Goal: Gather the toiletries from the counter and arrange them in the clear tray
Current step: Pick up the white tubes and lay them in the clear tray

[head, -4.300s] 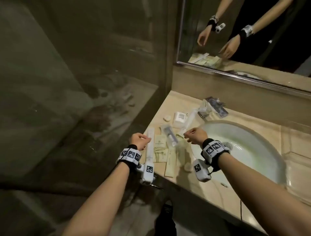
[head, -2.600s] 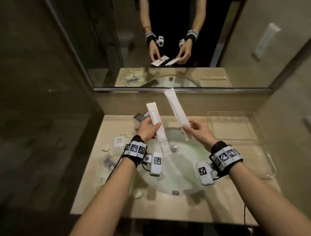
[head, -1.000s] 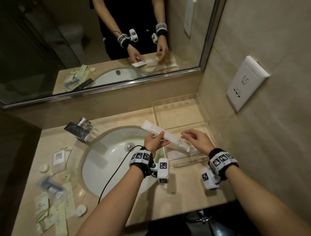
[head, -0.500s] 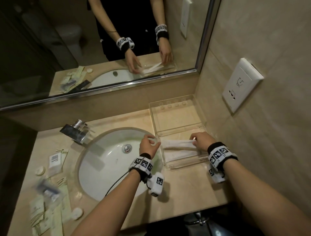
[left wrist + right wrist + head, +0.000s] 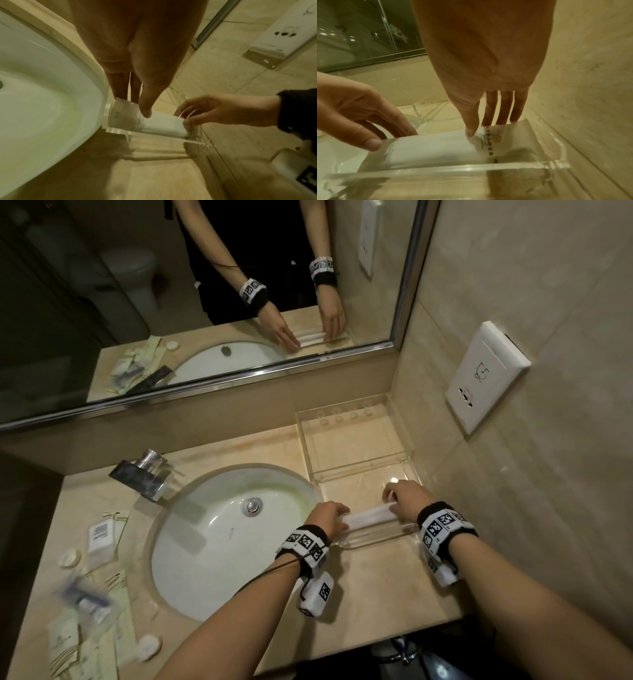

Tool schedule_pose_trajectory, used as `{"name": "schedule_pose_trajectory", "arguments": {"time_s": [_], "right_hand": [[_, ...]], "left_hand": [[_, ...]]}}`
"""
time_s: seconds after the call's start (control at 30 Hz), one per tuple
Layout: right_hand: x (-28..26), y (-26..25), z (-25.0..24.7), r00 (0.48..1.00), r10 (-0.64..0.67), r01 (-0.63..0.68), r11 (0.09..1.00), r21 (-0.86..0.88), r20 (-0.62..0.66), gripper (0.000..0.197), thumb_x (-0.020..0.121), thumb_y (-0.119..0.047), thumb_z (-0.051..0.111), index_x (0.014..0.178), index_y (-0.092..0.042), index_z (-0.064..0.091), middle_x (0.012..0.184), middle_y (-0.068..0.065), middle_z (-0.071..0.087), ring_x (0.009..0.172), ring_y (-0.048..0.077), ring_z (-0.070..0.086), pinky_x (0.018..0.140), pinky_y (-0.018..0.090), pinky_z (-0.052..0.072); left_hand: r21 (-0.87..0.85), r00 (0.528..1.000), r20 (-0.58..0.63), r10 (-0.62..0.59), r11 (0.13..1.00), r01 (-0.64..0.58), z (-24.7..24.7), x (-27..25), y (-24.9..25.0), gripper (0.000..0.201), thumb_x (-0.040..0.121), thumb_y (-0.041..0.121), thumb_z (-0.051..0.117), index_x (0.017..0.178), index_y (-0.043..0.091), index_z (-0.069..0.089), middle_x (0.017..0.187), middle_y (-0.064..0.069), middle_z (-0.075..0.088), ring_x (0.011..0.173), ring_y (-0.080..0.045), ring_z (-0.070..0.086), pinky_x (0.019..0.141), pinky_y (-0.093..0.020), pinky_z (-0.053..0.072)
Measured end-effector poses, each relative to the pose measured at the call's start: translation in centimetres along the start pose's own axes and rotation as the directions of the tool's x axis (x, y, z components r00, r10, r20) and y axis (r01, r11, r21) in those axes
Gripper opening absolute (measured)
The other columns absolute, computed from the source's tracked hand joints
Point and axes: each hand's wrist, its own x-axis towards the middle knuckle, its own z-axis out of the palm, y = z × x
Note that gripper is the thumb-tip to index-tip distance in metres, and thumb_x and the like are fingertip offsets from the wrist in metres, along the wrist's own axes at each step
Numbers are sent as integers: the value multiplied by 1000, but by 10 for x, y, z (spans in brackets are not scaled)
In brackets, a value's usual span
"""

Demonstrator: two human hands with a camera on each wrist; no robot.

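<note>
Since half a second ago the white packets (image 5: 369, 514) sit lower in the tray (image 5: 356, 463), flatter against its floor, and both hands have closed in slightly on their ends; a second ago the left hand held one packet up over the basin edge.

Left hand (image 5: 327, 520): at the packets' 9 o'clock end, over the tray's left wall. Thumb tip presses on top of the packet, fingers reach down behind it, straight rather than curled. In the left wrist view the thumb (image 5: 145, 108) lies on the wrapper (image 5: 159, 123).

Right hand (image 5: 407, 501): at the 3 o'clock end. Thumb tip on the printed end of the wrapper (image 5: 436, 150), three fingers (image 5: 503, 108) extended behind it, nearly straight. Touching, not clenched.

Packets: in the near compartment of the clear tray, lying crosswise, close to the front wall (image 5: 471, 170). How many are stacked I cannot tell from these views.

Tray: on the counter (image 5: 376, 594) at 3 o'clock of the sink (image 5: 219, 542), against the side wall. Far compartment holds only small round marks along its back edge.

Remaining toiletries (image 5: 89, 604): flat sachets, a small white box, round white caps, scattered on the counter at 9 o'clock of the sink; blurred. Tap (image 5: 147, 477) at 11 o'clock of the basin. Wall socket (image 5: 486, 378) above the tray.
</note>
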Motion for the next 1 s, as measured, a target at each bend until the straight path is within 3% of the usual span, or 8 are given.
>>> {"name": "schedule_pose_trajectory", "arguments": {"time_s": [0.2,0.43,0.67,0.83,1.0], "right_hand": [[-4,7,7,1000,-20,19,997,-72,-13,26,94,-22,54,116,-27,66,119,1,61,107,20,60,95,36,49],[-6,13,3,999,29,-30,999,-39,-13,32,94,-9,48,117,-20,66,121,6,62,106,24,62,89,32,51],[-8,18,14,997,76,-76,997,27,9,47,86,6,43,116,-19,70,118,7,66,103,25,66,91,33,53],[-10,20,10,998,68,-68,997,35,-2,49,87,7,42,122,-17,66,122,7,64,106,26,64,93,35,53],[-13,8,-9,994,74,-61,986,152,-84,38,92,1,48,122,-15,64,125,8,64,110,25,63,97,38,52]], "left_hand": [[78,999,-27,45,996,-43,3,-1,4,33,88,7,54,117,14,68,119,-10,66,112,-27,61,100,-37,48],[123,987,-113,119,987,-105,4,2,4,31,85,0,56,107,17,69,108,-7,66,101,-24,63,91,-35,50],[133,992,-86,87,988,-75,4,4,4,37,82,-4,49,104,16,71,107,-8,70,99,-25,65,90,-36,53],[129,993,-39,113,986,-107,-1,3,6,34,81,-2,59,109,15,68,110,-9,68,100,-25,65,91,-35,53],[-25,987,-134,86,996,-91,-23,0,1,27,83,2,64,107,14,67,99,-3,65,88,-17,61,85,-28,51]]}}
